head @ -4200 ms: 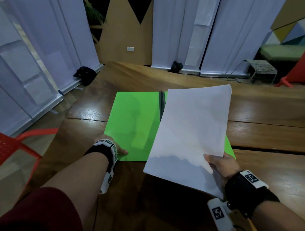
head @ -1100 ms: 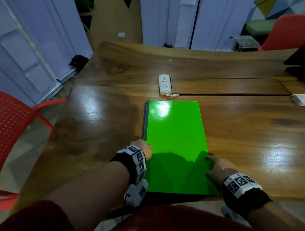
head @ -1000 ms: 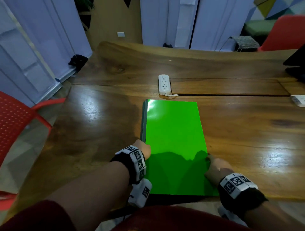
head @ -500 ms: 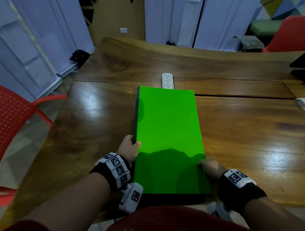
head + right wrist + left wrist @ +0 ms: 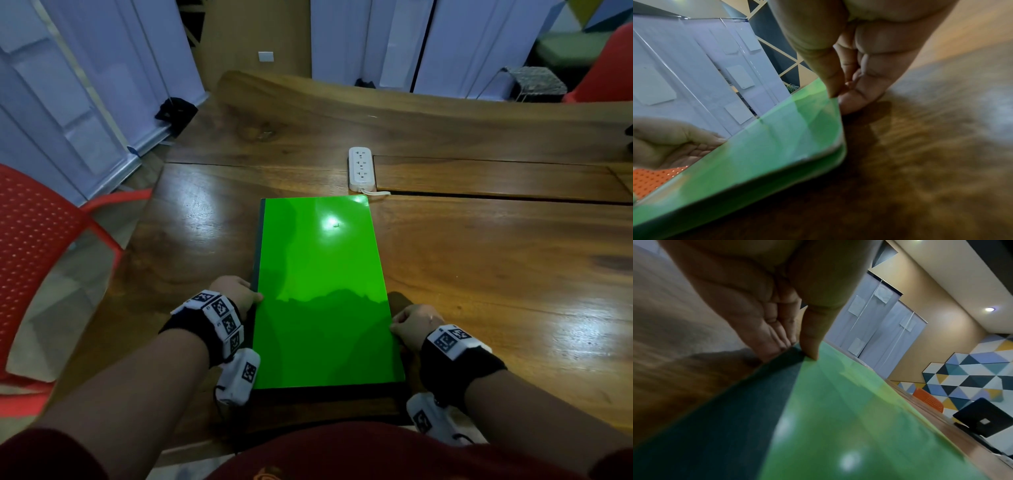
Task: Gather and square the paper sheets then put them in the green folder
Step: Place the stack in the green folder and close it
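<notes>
— Where does the green folder [image 5: 322,291] lie?
— Closed, flat on the wooden tabletop [image 5: 496,274], its far edge just short of a white power strip [image 5: 361,168].
— And each grip?
— Left hand [image 5: 236,294] pinches the spine edge, right hand [image 5: 414,325] pinches the open edge. No readable writing.

Wooden table [image 5: 479,274] bears green folder [image 5: 318,274], power strip [image 5: 360,168].

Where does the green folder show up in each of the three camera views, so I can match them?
Head: green folder lies closed at centre on the wooden table, left hand and right hand at its sides.
Left wrist: it fills the lower right, dark spine leftward.
Right wrist: lower left, near corner at centre.
Shared landmark: the left hand on the spine edge.
</notes>
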Tool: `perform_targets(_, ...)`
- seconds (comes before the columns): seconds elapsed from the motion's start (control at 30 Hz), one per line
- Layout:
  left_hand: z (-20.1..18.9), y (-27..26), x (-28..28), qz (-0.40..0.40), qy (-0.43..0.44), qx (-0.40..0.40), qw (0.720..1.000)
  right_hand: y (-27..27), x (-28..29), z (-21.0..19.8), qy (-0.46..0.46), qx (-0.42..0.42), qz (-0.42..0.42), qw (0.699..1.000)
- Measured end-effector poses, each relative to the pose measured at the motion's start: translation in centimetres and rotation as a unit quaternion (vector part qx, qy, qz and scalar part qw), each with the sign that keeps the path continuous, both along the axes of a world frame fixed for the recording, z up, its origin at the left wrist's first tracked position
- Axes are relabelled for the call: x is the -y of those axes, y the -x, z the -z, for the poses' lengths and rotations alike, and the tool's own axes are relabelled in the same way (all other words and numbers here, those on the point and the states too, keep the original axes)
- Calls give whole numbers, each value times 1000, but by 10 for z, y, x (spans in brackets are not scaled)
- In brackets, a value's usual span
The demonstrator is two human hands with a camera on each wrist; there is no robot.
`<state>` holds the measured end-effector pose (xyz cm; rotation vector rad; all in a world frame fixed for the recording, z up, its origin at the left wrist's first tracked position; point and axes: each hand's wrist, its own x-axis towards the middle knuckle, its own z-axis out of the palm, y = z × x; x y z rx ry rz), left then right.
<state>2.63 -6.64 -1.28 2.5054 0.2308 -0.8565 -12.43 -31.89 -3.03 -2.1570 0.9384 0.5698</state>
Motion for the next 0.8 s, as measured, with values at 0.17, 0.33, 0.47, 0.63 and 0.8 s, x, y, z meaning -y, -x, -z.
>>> perform_targets(0.17, -2, -15, -1, -6, -21, 9, 1000, -19, -6, -2, -27, 1, -4, 1000)
perform_targets(0.33, -3, -28, -2, 36, -60, 10, 998, -30, -5, 5, -35, 5, -3, 999)
perform_targets(0.47, 1, -33, -3, 68, -96, -1, 993, -30, -11, 1, -50, -1, 28, 998)
perform_targets(0.63, 14, -39, -8, 62, -106, -8, 992, -28, -6, 1, -21, -2, -10, 1000)
perform_targets(0.8, 19, -40, -10, 75, -118, 0, 990, -30, -8, 2, -26, -1, -7, 1000)
